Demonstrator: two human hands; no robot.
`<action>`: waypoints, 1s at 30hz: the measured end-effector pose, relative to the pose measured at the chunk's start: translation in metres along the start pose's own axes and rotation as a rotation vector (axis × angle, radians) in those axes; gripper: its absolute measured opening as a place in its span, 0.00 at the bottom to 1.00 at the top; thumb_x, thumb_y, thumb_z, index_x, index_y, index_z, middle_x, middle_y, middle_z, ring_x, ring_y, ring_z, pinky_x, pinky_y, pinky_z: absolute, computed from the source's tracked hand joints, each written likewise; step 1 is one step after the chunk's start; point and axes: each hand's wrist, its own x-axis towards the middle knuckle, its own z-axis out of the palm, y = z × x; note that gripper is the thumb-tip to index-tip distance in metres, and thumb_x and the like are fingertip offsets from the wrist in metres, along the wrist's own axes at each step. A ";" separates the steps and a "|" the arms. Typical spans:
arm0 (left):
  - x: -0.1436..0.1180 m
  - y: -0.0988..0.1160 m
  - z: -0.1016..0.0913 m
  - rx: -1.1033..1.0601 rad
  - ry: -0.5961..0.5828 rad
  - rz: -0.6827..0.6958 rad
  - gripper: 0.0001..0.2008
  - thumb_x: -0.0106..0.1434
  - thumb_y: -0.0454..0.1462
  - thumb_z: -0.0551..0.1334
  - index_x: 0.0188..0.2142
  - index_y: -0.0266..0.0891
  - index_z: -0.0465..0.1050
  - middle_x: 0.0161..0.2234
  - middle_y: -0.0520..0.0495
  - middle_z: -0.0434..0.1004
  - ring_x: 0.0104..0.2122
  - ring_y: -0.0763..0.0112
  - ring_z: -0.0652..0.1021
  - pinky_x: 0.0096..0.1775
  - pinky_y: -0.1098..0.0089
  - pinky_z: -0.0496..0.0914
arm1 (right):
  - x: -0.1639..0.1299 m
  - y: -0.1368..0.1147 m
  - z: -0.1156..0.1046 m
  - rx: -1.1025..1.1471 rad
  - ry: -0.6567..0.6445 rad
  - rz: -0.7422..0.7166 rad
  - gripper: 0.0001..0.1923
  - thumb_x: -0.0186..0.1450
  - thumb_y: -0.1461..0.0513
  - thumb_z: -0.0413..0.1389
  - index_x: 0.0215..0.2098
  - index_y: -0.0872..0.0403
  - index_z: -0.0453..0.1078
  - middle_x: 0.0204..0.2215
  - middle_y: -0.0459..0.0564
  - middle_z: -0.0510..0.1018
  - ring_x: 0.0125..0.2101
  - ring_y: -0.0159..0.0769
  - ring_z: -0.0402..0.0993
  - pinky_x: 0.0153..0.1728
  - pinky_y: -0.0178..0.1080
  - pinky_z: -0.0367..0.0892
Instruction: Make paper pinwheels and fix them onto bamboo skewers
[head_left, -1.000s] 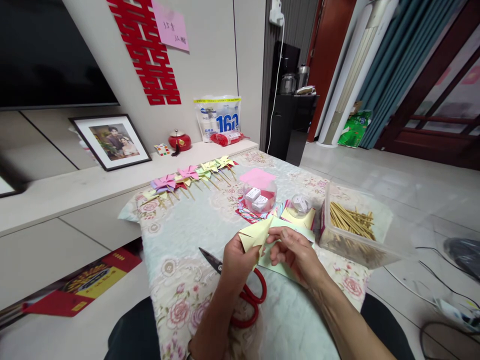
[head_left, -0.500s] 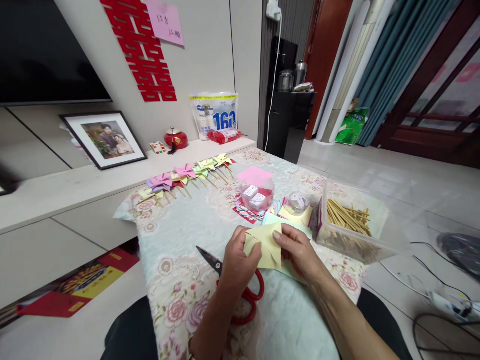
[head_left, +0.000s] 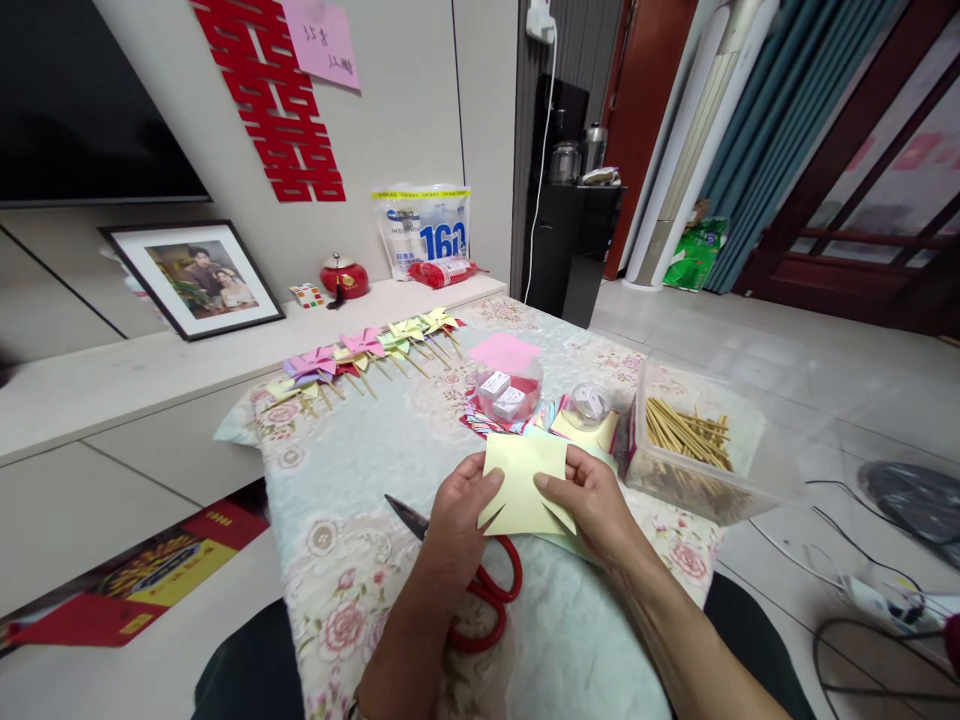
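Observation:
A square of pale yellow paper with slits cut in from its corners is held up in front of me. My left hand pinches its left side, thumb on the front face and fingers behind. On the right side my right hand grips it the same way. Red-handled scissors lie on the tablecloth, partly hidden under my left hand and wrist, with the blades pointing to the far left. Light green paper shows below the right hand.
Paper pinwheels on sticks lie along the table's far left. A clear bin of thin sticks stands at right. Between them are a round tub with small boxes, a small clear container and pink paper.
The yellow paper has been flattened and turned to face me squarely. Both thumbs now press its front near the left and right sides. The view has shifted slightly.

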 end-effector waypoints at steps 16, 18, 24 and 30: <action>-0.007 -0.008 0.018 0.013 -0.078 -0.045 0.26 0.49 0.38 0.74 0.49 0.36 0.77 0.41 0.41 0.83 0.40 0.59 0.80 0.39 0.66 0.72 | 0.001 0.011 0.006 0.094 0.185 -0.211 0.20 0.54 0.58 0.70 0.42 0.53 0.73 0.35 0.49 0.85 0.31 0.41 0.81 0.34 0.41 0.75; -0.008 -0.012 0.021 -0.015 -0.068 -0.032 0.25 0.51 0.38 0.73 0.50 0.38 0.77 0.42 0.42 0.83 0.42 0.57 0.80 0.42 0.64 0.73 | 0.000 0.014 0.009 0.098 0.178 -0.215 0.19 0.54 0.58 0.70 0.41 0.53 0.73 0.35 0.49 0.85 0.31 0.40 0.81 0.33 0.40 0.75; -0.005 -0.021 0.022 -0.045 0.038 0.078 0.20 0.54 0.39 0.70 0.47 0.37 0.79 0.43 0.42 0.83 0.45 0.56 0.80 0.46 0.63 0.73 | 0.000 0.023 0.013 0.099 0.124 -0.199 0.19 0.55 0.57 0.70 0.41 0.53 0.72 0.35 0.49 0.85 0.29 0.39 0.81 0.30 0.38 0.74; -0.006 -0.012 0.024 0.046 0.137 0.111 0.17 0.53 0.40 0.71 0.42 0.36 0.80 0.41 0.42 0.84 0.42 0.56 0.81 0.43 0.66 0.74 | 0.000 0.026 0.011 0.056 0.102 -0.187 0.21 0.54 0.57 0.70 0.43 0.52 0.72 0.32 0.47 0.83 0.27 0.34 0.78 0.29 0.36 0.72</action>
